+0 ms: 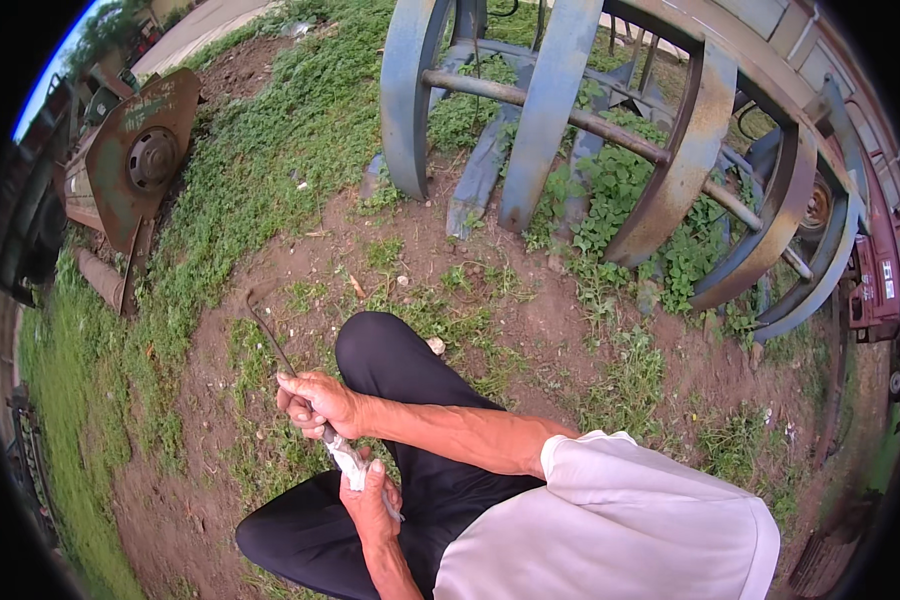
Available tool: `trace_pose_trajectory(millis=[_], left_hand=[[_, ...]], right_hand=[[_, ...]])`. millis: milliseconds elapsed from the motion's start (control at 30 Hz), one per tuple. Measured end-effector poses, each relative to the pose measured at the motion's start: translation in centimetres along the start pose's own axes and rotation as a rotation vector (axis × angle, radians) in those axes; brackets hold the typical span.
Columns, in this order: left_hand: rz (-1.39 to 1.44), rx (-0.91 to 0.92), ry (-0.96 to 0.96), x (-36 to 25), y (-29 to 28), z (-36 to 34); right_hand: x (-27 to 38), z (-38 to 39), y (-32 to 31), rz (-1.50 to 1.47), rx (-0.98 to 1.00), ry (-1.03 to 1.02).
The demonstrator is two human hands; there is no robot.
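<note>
My right hand (320, 402) is closed around the shaft of a thin dark metal rod with a bent, hook-like end (270, 335). The rod slants up and left, its curved tip over bare soil. Just below, my left hand (372, 503) grips a crumpled white wrapping (348, 462) at the rod's lower end. Whether the wrapping is cloth or plastic I cannot tell, and the end inside it is hidden. Both hands are above my bent legs in dark trousers (410, 375).
A large blue-grey, rusty frame of curved metal bars (545, 120) stands ahead to the right. At the far left is a rusty machine part with a round hub (153, 158). Weeds (260, 130) and small stones lie around. A red machine (878, 290) stands at the right edge.
</note>
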State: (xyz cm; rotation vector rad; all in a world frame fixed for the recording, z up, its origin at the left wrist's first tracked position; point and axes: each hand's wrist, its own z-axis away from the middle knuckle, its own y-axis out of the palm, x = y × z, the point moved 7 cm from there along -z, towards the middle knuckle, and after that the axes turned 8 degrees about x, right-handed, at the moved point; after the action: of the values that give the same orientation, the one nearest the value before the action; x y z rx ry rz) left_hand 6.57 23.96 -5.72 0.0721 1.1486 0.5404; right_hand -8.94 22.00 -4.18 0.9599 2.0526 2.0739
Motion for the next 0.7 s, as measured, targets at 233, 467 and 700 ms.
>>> trace_pose_trajectory(millis=[233, 467, 700], left_hand=[[-0.032, -0.054, -0.007, -0.9, 0.6, -0.5], [-0.111, -0.092, 0.037, -2.0, 1.3, -0.6], [-0.213, -0.135, 0.084, -3.7, 0.7, -1.6]], right_hand=[[0.6, -0.4, -0.4, -0.049, -0.016, -0.021], [1.7, -0.1, 0.0, -0.108, 0.029, -0.026], [1.4, -0.1, 0.5, -0.034, 0.037, -0.078]])
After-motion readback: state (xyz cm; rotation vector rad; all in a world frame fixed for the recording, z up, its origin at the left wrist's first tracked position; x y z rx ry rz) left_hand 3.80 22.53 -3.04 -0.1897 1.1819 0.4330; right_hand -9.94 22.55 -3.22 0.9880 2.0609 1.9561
